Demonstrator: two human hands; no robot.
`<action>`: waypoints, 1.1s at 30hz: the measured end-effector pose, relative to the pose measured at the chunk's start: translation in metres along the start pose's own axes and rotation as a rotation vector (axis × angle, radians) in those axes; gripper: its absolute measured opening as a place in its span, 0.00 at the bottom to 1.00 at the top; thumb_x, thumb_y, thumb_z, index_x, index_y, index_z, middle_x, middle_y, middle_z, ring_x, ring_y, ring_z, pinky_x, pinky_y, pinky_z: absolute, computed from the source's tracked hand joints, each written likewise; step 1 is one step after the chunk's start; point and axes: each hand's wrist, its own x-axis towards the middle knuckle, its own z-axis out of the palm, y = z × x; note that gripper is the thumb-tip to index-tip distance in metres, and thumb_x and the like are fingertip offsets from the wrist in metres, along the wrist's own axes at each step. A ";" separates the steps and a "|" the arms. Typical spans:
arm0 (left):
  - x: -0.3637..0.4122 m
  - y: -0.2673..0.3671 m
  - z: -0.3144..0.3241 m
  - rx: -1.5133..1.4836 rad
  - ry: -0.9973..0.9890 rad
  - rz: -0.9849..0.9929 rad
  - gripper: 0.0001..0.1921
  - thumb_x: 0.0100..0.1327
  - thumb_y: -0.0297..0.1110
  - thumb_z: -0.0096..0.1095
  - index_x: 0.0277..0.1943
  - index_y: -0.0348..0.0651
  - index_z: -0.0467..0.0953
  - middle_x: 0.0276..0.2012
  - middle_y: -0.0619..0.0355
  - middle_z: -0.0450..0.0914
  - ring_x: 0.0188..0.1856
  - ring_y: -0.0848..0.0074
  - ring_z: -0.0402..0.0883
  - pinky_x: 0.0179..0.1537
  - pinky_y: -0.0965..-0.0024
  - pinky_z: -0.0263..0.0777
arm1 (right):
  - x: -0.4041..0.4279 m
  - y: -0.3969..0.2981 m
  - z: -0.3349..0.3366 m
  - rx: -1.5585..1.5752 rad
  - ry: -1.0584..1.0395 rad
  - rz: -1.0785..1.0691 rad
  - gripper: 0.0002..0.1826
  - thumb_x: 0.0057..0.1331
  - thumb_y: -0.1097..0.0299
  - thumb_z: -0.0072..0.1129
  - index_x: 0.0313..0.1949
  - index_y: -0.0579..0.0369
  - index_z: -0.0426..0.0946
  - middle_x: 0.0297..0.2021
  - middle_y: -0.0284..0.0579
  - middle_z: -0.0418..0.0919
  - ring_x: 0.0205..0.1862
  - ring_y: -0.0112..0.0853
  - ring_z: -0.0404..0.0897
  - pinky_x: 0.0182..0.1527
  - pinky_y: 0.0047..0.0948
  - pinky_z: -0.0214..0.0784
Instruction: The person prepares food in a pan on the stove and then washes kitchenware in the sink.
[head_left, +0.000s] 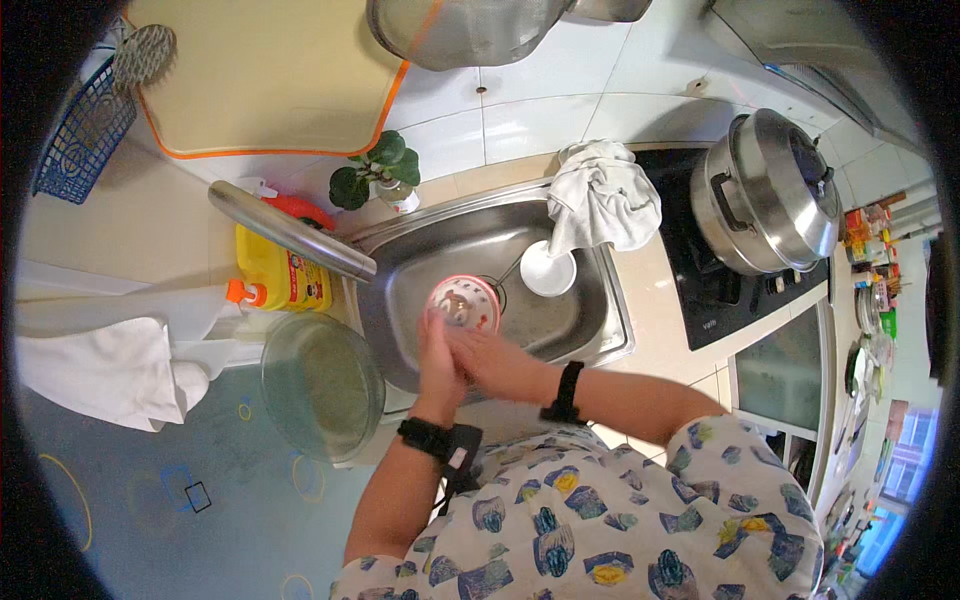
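Over the stainless steel sink (405, 322), my left hand (442, 360) and my right hand (499, 360) are pressed together, palm against palm, above the near edge of a bowl (486, 296) with a red rim and a printed inside. Whether anything lies between the palms is hidden. The bowl stands in the sink, partly covered by my fingers. To its right, also in the sink, is a small white bowl (548, 268). A metal faucet spout (292, 229) reaches in from the left. A wrinkled white cloth (604, 196) drapes over the sink's back right corner.
A large glass bowl (322, 386) sits left of the sink, below a yellow detergent jug (281, 270). Behind are a potted plant (375, 169) and an orange-edged cutting board (270, 75). A lidded steel steamer pot (765, 191) stands on the black cooktop (697, 300) at right.
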 end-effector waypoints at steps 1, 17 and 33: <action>-0.009 0.010 0.006 0.004 -0.003 -0.009 0.22 0.74 0.50 0.41 0.62 0.44 0.62 0.54 0.53 0.75 0.51 0.65 0.79 0.49 0.61 0.77 | -0.003 0.010 -0.010 0.001 0.004 0.010 0.23 0.64 0.73 0.46 0.59 0.66 0.65 0.61 0.57 0.67 0.64 0.46 0.66 0.67 0.42 0.55; -0.004 0.024 -0.009 0.063 0.009 -0.093 0.21 0.74 0.47 0.43 0.62 0.43 0.62 0.55 0.51 0.73 0.51 0.67 0.78 0.47 0.63 0.77 | 0.002 -0.012 -0.020 -0.046 0.002 -0.067 0.21 0.66 0.69 0.48 0.57 0.62 0.68 0.58 0.61 0.71 0.56 0.47 0.73 0.61 0.42 0.63; 0.004 0.051 -0.012 0.284 -0.261 -0.274 0.22 0.69 0.41 0.45 0.62 0.40 0.63 0.54 0.53 0.74 0.54 0.71 0.76 0.49 0.61 0.75 | -0.001 0.012 -0.038 -0.221 0.128 -0.402 0.12 0.63 0.71 0.47 0.44 0.59 0.72 0.40 0.53 0.79 0.44 0.46 0.80 0.49 0.42 0.72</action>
